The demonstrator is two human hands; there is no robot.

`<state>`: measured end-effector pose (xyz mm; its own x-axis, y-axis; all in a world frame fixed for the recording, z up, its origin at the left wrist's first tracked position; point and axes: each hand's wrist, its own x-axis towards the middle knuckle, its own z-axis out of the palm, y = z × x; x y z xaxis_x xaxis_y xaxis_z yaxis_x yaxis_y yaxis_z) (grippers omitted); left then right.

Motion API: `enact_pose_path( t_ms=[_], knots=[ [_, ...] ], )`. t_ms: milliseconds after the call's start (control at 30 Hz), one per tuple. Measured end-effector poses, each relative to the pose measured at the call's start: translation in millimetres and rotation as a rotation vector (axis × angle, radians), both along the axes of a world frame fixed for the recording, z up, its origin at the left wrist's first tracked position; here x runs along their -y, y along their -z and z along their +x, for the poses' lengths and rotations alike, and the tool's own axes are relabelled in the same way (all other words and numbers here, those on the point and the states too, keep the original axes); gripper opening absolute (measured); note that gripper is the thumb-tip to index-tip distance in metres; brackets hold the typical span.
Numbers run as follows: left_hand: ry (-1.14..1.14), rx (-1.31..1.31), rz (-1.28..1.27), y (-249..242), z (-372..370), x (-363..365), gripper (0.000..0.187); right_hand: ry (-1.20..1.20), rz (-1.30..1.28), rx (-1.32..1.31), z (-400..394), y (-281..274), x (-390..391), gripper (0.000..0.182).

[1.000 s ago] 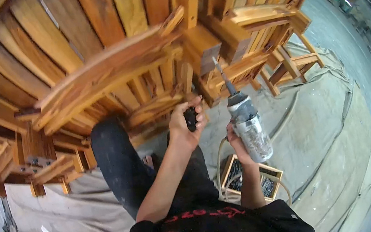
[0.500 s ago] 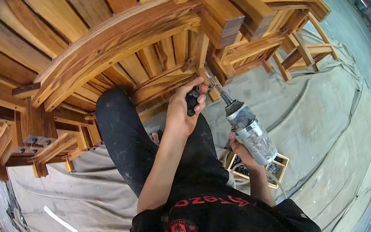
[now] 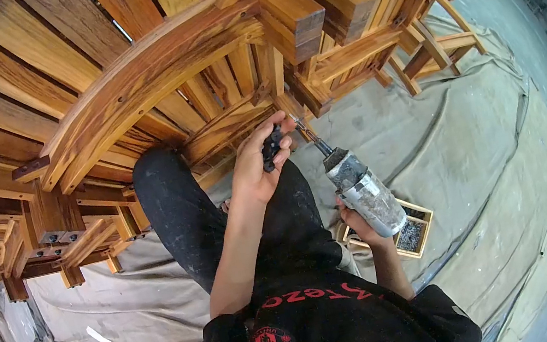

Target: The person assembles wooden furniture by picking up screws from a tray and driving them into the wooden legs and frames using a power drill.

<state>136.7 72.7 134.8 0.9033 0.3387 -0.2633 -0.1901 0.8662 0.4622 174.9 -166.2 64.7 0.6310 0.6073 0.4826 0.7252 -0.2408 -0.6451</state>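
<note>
Metal power driver's [image 3: 364, 191] being gripped by the right hand [image 3: 360, 222], around 4 o'clock from frame centre, nose aimed at 11. Probably hefty, rigid, a bit slick on the barrel, so best held by whatever handle's hidden underneath. Small dark pieces [image 3: 272, 150] are cupped in the left hand [image 3: 252, 174], 10 o'clock from it; fingertip-to-nose contact can't really be made out.

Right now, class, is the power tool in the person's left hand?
No, the right hand holds the power tool, while the left hand holds small black pieces.
</note>
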Motion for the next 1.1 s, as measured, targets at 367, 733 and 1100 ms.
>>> enact_pose_path(
  t_ms=[367, 733, 1100],
  knots=[
    [0.005, -0.013, 0.100, -5, -3, 0, 0.036, -0.049, 0.119, -0.187, -10, -3, 0, 0.015],
    [0.036, -0.003, 0.123, -2, -5, -1, 0.037, -0.067, 0.150, -0.181, -8, 2, 4, 0.016],
    [0.036, -0.006, 0.152, -6, -8, -4, 0.029, -0.104, 0.229, -0.401, -9, 7, 8, 0.019]
  ],
)
